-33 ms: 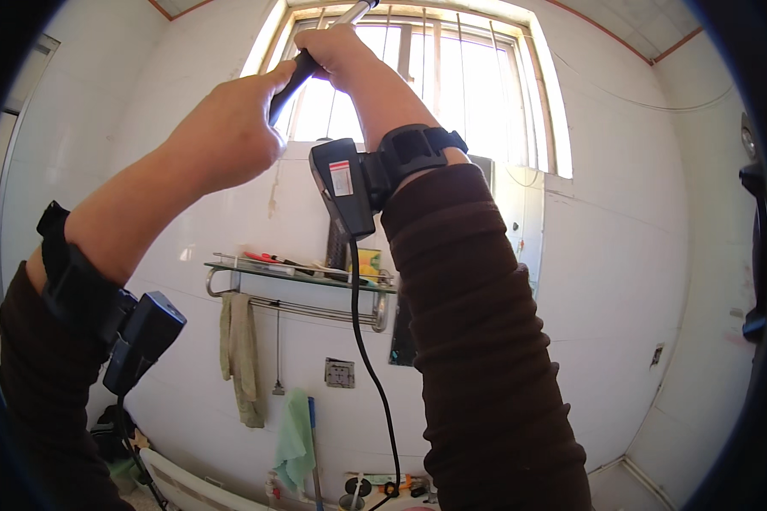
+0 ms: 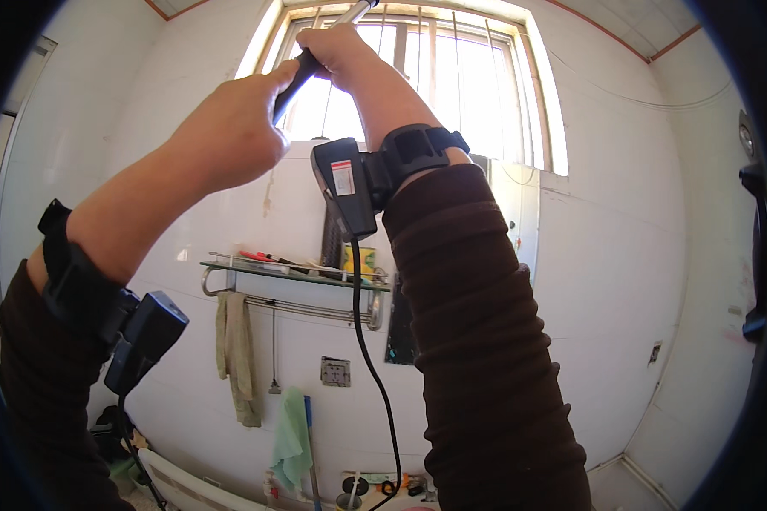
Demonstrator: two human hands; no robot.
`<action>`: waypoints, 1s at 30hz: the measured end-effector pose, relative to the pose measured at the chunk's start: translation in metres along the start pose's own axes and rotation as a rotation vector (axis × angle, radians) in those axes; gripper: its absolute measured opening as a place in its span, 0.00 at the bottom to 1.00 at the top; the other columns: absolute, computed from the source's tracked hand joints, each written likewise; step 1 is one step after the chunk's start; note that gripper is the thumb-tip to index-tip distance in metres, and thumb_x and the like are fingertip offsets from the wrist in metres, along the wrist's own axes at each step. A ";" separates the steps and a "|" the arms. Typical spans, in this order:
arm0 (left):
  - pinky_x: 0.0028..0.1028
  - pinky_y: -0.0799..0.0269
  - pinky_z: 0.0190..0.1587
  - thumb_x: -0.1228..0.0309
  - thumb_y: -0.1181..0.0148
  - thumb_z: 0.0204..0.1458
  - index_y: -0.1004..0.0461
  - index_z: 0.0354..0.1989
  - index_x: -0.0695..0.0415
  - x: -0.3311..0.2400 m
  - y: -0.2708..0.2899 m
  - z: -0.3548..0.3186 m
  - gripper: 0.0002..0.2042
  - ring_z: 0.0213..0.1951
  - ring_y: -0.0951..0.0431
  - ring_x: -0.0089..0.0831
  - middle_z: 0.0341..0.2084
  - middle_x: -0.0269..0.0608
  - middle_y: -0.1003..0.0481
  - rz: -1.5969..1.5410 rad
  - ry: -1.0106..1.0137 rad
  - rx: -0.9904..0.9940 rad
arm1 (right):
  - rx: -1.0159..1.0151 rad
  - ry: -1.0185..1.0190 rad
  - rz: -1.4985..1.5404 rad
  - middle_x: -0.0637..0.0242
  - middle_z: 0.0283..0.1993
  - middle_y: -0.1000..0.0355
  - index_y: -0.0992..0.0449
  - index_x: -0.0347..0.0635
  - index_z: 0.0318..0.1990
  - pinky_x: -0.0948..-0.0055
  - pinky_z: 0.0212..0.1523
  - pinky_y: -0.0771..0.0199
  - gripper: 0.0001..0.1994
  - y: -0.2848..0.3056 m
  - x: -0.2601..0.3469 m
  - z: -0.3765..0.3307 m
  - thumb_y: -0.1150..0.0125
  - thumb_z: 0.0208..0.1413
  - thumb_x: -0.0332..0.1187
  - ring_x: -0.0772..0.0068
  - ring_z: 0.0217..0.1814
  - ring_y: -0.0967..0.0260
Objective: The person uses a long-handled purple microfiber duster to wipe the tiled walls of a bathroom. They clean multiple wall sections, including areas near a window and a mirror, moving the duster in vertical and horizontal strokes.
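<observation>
My left grip and right grip are both wrapped around a black-handled metal pole, raised high and slanting up to the right before a bright, barred window, above a glass shelf.

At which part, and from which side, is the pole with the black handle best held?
Best, I judge, by the black handle, from below: it forms the lower end of the slanting pole, whose silver part rises to the right. The left hand grips it there, the right hand higher up.
</observation>
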State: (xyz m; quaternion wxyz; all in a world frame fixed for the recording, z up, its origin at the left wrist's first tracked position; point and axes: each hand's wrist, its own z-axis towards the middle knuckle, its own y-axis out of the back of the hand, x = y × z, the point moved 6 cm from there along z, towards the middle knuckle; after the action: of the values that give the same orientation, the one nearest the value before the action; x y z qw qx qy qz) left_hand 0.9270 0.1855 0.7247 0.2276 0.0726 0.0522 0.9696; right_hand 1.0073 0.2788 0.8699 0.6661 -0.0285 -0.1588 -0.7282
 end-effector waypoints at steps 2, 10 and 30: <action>0.30 0.29 0.40 0.81 0.49 0.42 0.43 0.60 0.64 -0.026 -0.008 0.002 0.30 0.32 0.23 0.44 0.33 0.60 0.27 0.016 -0.030 -0.015 | -0.012 0.014 0.037 0.61 0.24 0.32 0.31 0.31 0.28 0.72 0.26 0.22 0.08 0.029 0.001 -0.007 0.42 0.45 0.28 0.70 0.24 0.30; 0.30 0.28 0.38 0.81 0.48 0.44 0.46 0.62 0.60 -0.121 -0.035 0.024 0.32 0.32 0.23 0.40 0.34 0.58 0.26 0.101 -0.051 0.104 | -0.092 0.011 0.058 0.67 0.24 0.31 0.30 0.39 0.28 0.74 0.31 0.26 0.06 0.151 0.010 -0.031 0.41 0.43 0.30 0.75 0.26 0.31; 0.34 0.26 0.37 0.75 0.45 0.43 0.48 0.63 0.54 -0.176 -0.060 0.019 0.34 0.32 0.22 0.40 0.31 0.49 0.24 0.189 -0.088 0.133 | -0.196 0.054 0.052 0.61 0.28 0.32 0.34 0.30 0.33 0.73 0.33 0.22 0.12 0.226 0.009 -0.072 0.41 0.45 0.28 0.71 0.28 0.29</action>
State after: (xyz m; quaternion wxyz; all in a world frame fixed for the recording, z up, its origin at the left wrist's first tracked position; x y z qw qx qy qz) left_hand 1.1121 0.1607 0.7150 0.1319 0.1347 0.0991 0.9771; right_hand 1.2397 0.2365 0.8472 0.6830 -0.0779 -0.0678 -0.7231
